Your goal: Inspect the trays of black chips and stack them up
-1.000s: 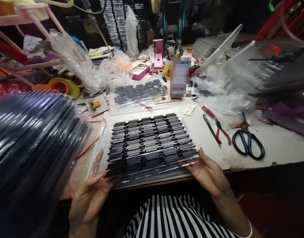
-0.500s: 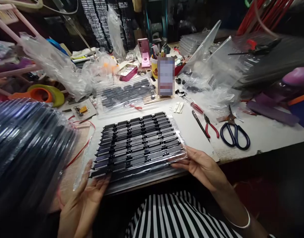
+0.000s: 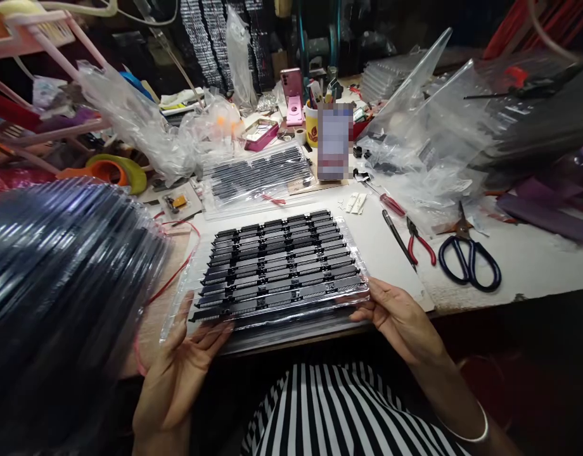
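Observation:
A clear plastic tray [image 3: 277, 263] filled with rows of black comb-edged parts is tilted slightly at the front of the white work surface. My left hand [image 3: 187, 361] grips its near left corner, fingers beneath and thumb at the side. At the near right corner, my right hand [image 3: 396, 313] pinches the rim between thumb and fingers. Under the tray lies more clear plastic, partly hidden. Behind it rests a second clear tray [image 3: 260, 174] of black strips in plastic.
Stacked filled trays [image 3: 68, 278] rise at the left. Blue-handled scissors [image 3: 469, 256], red-handled pliers [image 3: 419, 244] and a dark pen-like tool [image 3: 398, 237] lie right. Behind stand a phone [image 3: 334, 142], a yellow cup [image 3: 311, 126] and plastic bags [image 3: 429, 139]. A tape roll [image 3: 106, 172] sits left.
The whole view has shifted, so the tray, hands and bench appear farther right. Both hands keep hold of the tray, whose near left corner sits slightly higher in view.

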Demonstrator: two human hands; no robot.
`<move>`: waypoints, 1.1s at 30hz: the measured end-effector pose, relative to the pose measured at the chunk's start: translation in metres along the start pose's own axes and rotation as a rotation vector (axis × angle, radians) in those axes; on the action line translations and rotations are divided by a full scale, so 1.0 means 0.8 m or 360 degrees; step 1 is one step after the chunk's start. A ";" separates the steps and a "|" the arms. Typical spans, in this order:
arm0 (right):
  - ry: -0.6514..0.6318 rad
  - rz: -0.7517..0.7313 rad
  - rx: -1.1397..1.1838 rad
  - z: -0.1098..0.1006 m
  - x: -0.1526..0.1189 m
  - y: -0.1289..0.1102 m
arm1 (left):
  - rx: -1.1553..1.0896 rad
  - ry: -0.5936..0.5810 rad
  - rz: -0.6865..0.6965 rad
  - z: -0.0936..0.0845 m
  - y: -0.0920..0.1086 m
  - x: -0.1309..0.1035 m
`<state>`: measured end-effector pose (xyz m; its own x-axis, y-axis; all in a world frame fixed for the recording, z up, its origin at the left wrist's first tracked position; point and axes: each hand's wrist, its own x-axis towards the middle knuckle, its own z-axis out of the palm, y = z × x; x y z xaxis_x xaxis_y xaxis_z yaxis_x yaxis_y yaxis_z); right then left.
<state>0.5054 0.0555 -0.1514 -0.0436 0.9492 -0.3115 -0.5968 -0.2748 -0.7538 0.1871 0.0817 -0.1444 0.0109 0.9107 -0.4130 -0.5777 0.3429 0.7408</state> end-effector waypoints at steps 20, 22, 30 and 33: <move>0.0111 -0.0199 -0.0055 0.020 0.005 -0.021 | 0.0134 0.0281 0.0163 0.035 0.029 -0.001; 0.0112 -0.0198 -0.0048 0.019 0.006 -0.021 | 0.0113 0.0261 0.0149 0.034 0.029 0.000; 0.0198 -0.0162 -0.0152 0.012 0.007 -0.019 | 0.0156 0.0088 0.0170 0.034 0.027 -0.003; 0.0255 -0.0161 -0.0207 0.007 0.007 -0.016 | 0.0159 0.0050 0.0164 0.033 0.027 -0.004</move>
<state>0.5083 0.0650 -0.1399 0.1453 0.9394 -0.3104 -0.4828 -0.2065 -0.8510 0.1960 0.0920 -0.1129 -0.0706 0.9350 -0.3475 -0.4905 0.2708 0.8283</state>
